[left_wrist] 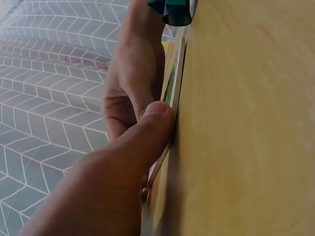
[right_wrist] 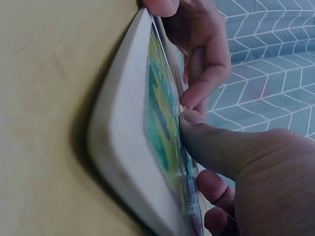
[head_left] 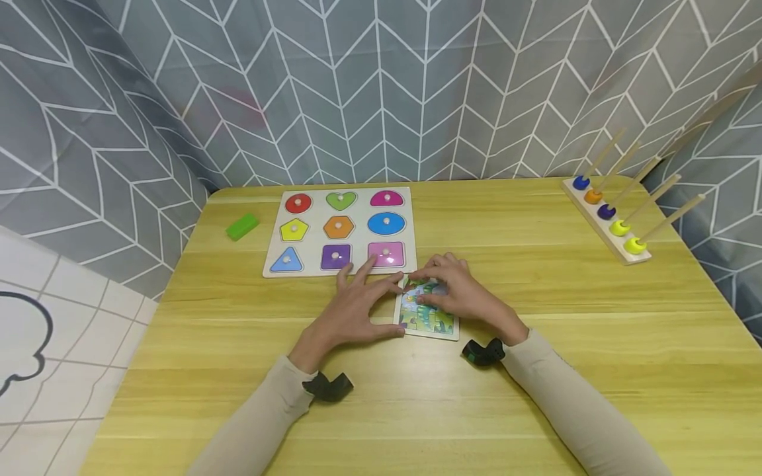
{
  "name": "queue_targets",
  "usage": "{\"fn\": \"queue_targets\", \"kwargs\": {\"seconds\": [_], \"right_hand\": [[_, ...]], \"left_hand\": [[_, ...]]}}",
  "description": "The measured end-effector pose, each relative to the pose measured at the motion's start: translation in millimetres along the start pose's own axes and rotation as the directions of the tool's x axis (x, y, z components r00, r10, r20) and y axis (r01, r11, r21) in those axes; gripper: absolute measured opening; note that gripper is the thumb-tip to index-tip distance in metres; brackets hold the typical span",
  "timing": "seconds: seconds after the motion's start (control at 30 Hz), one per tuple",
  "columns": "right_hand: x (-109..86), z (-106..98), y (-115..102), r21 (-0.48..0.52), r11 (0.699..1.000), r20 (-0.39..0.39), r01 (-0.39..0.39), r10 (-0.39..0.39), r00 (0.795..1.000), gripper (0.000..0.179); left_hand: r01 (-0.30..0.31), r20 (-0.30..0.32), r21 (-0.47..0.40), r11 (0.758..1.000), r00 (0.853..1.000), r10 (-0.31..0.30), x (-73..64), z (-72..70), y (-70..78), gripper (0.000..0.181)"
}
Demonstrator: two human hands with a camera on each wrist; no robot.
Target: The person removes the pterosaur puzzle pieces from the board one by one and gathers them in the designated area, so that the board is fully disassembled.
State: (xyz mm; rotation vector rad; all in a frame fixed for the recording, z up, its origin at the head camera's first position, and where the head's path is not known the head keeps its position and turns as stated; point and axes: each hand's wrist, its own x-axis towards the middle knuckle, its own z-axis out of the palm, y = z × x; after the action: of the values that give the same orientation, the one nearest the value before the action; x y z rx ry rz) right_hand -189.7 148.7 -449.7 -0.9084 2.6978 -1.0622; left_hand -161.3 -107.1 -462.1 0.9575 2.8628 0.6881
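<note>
A small jigsaw puzzle (head_left: 425, 318) with a green and blue picture lies in a white-edged tray (head_left: 437, 335) on the table. My left hand (head_left: 351, 312) spans the tray's left side, its thumb straight against the lower left edge and its index finger reaching the upper left corner. From the right, my right hand (head_left: 455, 287) bends over the upper part of the puzzle, pinching a puzzle piece (right_wrist: 183, 109) between thumb and fingers; the hand hides most of that piece. In the right wrist view the left fingertips come close to the right thumb.
Behind the tray lies a white shape board (head_left: 315, 252) with coloured knobbed shapes, its near edge close to the left fingers. A green block (head_left: 242, 227) is at the back left. At the right stands a peg rack (head_left: 607, 221) with upright sticks and coloured rings. A patterned curtain (head_left: 405, 92) hangs behind the table.
</note>
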Motion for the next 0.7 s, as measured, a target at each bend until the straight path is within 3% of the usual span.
{"fn": "queue_targets", "kwargs": {"seconds": [0.33,0.7], "right_hand": [[-0.3,-0.4,-0.7,0.03,0.999,-0.007,0.018,-0.018,1.0,0.038],[-0.4,-2.1,-2.2,0.057,0.998,-0.012,-0.017,0.017,1.0,0.038]], "left_hand": [[-0.016,-0.005,-0.022,1.0,1.0,0.016,-0.3,-0.6,-1.4,0.063],[-0.117,-0.032,-0.015,0.993,0.993,0.116,-2.0,-1.3,-3.8,0.045]]}}
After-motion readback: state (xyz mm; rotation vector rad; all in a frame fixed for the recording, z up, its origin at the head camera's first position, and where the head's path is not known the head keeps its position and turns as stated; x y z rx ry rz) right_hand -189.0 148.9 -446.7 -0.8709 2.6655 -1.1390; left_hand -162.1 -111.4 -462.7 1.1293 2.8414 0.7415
